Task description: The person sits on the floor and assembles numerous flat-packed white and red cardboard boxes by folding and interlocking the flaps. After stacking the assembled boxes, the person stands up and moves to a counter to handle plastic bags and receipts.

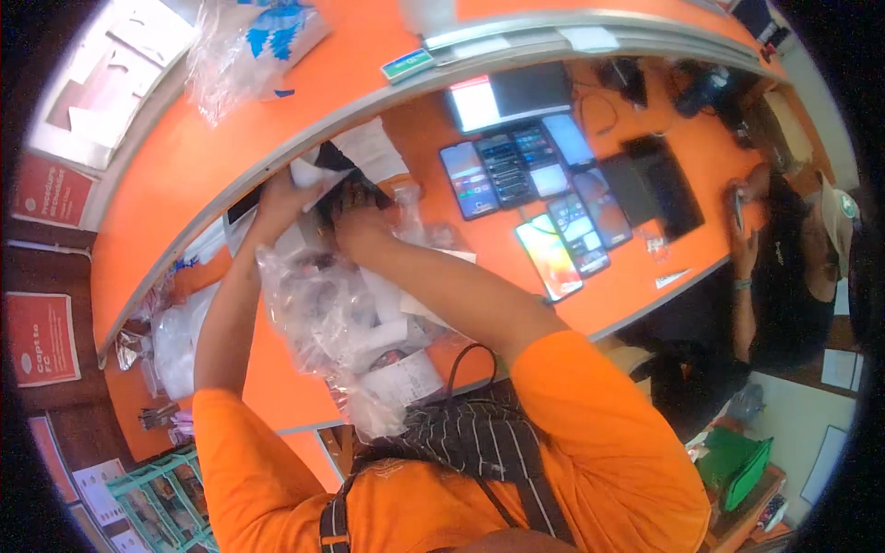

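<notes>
In the head view, the left hand point(277, 198) reaches under the curved grey rim of the orange counter point(636, 286), its fingers curled onto a crumpled white paper sheet point(318, 166). The right hand point(358, 219) is just beside it, fingers bent down over a small dark object point(355, 192) too blurred to identify. Below both forearms lies a heap of clear crinkled plastic bags point(318, 313) holding white paper slips. To the right, a cluster of lit smartphones point(535, 184) lies flat on the counter.

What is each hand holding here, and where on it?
Left hand grips white paper at its lower edge. Right hand rests on a dark item; grip unclear.
</notes>
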`<state>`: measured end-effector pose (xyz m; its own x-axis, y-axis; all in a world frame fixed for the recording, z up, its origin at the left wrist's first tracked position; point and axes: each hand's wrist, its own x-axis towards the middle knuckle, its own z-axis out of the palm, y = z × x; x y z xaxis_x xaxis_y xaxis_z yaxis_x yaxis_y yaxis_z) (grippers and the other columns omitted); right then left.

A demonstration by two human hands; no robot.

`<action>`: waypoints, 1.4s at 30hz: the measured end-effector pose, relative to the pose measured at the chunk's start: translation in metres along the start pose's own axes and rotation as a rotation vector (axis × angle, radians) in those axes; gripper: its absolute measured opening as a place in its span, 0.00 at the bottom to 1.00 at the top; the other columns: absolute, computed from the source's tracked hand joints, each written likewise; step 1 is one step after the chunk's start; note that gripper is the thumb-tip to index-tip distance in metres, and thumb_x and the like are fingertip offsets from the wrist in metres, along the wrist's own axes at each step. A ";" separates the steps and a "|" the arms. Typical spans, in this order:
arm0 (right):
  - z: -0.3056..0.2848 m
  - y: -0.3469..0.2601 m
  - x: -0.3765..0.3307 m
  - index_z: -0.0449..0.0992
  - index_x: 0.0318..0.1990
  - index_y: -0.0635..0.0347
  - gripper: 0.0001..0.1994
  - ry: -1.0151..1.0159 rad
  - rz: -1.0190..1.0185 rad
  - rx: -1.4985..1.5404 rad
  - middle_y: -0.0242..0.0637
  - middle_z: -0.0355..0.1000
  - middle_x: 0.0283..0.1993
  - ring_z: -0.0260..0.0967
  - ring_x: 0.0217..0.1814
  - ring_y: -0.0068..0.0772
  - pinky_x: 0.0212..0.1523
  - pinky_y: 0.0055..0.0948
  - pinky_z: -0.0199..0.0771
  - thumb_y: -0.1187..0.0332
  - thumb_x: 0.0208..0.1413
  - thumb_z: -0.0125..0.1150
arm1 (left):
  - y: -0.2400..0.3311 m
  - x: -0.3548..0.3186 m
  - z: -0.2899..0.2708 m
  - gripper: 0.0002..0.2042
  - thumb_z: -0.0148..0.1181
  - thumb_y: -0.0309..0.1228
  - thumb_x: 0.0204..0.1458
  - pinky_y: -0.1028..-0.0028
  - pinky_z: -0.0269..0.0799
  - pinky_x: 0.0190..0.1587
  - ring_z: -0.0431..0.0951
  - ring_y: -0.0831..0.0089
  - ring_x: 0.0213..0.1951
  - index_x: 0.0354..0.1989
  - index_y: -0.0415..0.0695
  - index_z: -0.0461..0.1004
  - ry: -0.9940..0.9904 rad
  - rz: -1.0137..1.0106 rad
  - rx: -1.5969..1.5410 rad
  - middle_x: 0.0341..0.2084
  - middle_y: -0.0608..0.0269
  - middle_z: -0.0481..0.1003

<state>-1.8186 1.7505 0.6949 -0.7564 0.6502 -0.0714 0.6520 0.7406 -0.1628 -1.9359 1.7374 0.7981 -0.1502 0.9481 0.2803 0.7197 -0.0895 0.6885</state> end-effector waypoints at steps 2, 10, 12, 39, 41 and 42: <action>-0.012 -0.007 -0.003 0.54 0.68 0.61 0.29 -0.019 -0.026 0.159 0.52 0.48 0.72 0.44 0.74 0.52 0.69 0.49 0.46 0.60 0.61 0.45 | 0.013 -0.026 -0.014 0.18 0.67 0.29 0.44 0.70 0.66 0.52 0.72 0.70 0.49 0.45 0.41 0.73 -0.080 0.058 -0.004 0.45 0.60 0.75; -0.027 0.001 -0.012 0.54 0.68 0.60 0.32 -0.251 -0.065 0.324 0.47 0.55 0.70 0.52 0.71 0.49 0.67 0.48 0.54 0.57 0.58 0.52 | 0.006 -0.045 -0.051 0.08 0.60 0.30 0.39 0.63 0.75 0.43 0.78 0.58 0.40 0.28 0.41 0.73 -0.425 0.911 0.536 0.35 0.55 0.77; -0.031 0.002 -0.014 0.58 0.66 0.63 0.34 -0.119 -0.050 0.058 0.50 0.54 0.69 0.51 0.71 0.51 0.68 0.47 0.52 0.52 0.56 0.55 | -0.002 -0.059 -0.076 0.07 0.59 0.29 0.40 0.64 0.75 0.42 0.78 0.57 0.40 0.27 0.41 0.72 -0.417 0.767 0.488 0.35 0.54 0.76; -0.032 -0.318 -0.448 0.77 0.44 0.66 0.14 -1.542 -1.544 0.400 0.39 0.79 0.34 0.75 0.34 0.24 0.38 0.29 0.74 0.65 0.56 0.63 | 0.367 -0.691 0.030 0.27 0.68 0.21 0.45 0.77 0.73 0.37 0.76 0.79 0.35 0.53 0.45 0.64 1.955 -0.730 0.112 0.32 0.66 0.74; 0.006 -0.353 -0.500 0.77 0.44 0.66 0.14 -1.536 -1.699 0.289 0.39 0.79 0.35 0.74 0.35 0.24 0.38 0.28 0.74 0.65 0.56 0.64 | 0.407 -0.760 0.062 0.21 0.68 0.22 0.45 0.77 0.73 0.36 0.76 0.79 0.34 0.49 0.43 0.69 1.970 -0.934 0.169 0.31 0.66 0.75; 0.018 -0.366 -0.528 0.77 0.44 0.67 0.15 -1.519 -1.760 0.239 0.39 0.79 0.36 0.74 0.35 0.23 0.39 0.27 0.74 0.64 0.56 0.64 | 0.424 -0.800 0.081 0.19 0.69 0.24 0.44 0.77 0.72 0.35 0.75 0.79 0.33 0.46 0.42 0.71 1.941 -1.025 0.163 0.31 0.66 0.76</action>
<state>-1.6589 1.1331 0.7742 0.0658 -0.9819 -0.1776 -0.3588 0.1428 -0.9224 -1.4559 0.9661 0.8115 -0.6289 -0.7602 0.1630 -0.0084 0.2163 0.9763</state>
